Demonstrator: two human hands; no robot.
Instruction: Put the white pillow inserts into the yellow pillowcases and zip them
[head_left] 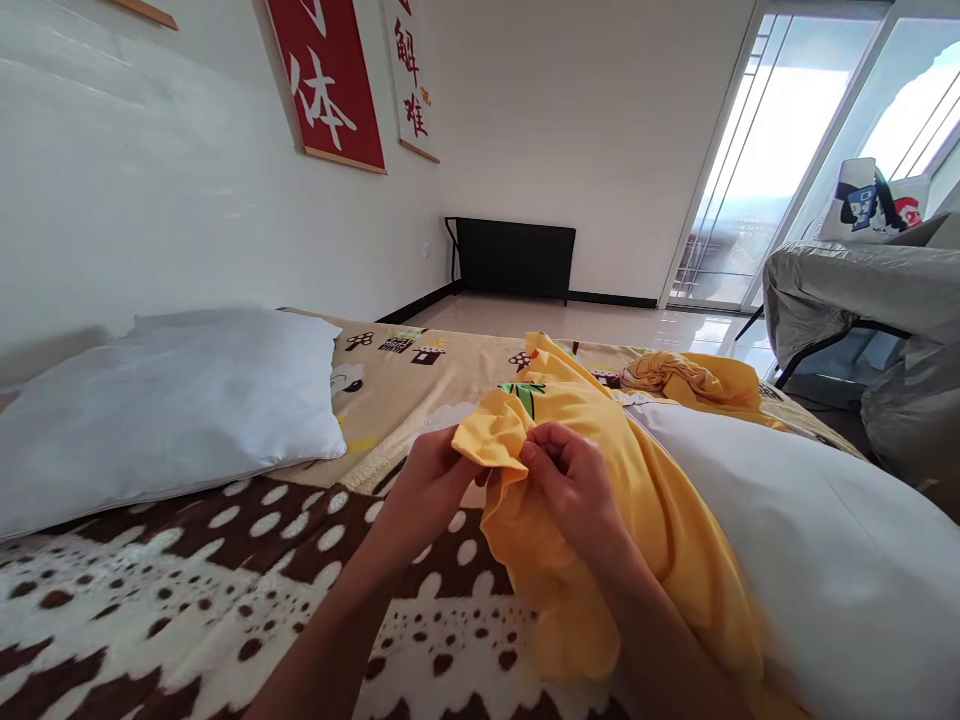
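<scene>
- Patterned blanket (187,600): covers the bed, under everything. I'd rest the slack on it.
- Right-side white pillow (817,540): against the yellow cloth; can't tell if any is inside. I'd avoid dragging it.
- Left-side white pillow (202,400): well apart, out of my way.
- Yellow cloth (637,470): mid-bed, its body draping alongside the right-side pillow. Thin, probably bunches; I'd feed it in short lengths, no yanking.
- Crumpled yellow bundle (712,382): just beyond that pillow. I'd leave it separate.
- Left hand (431,480): pinching the cloth, some fingers hidden beneath. I'd make this the anchor.
- Right hand (570,480): pinching the cloth just beside, thumb near the edge. I'd let this one part the layers.
- Gathered edge (491,430): raised between both hands, ruffled. I'd smooth it and check for doubled fabric before pulling.
</scene>
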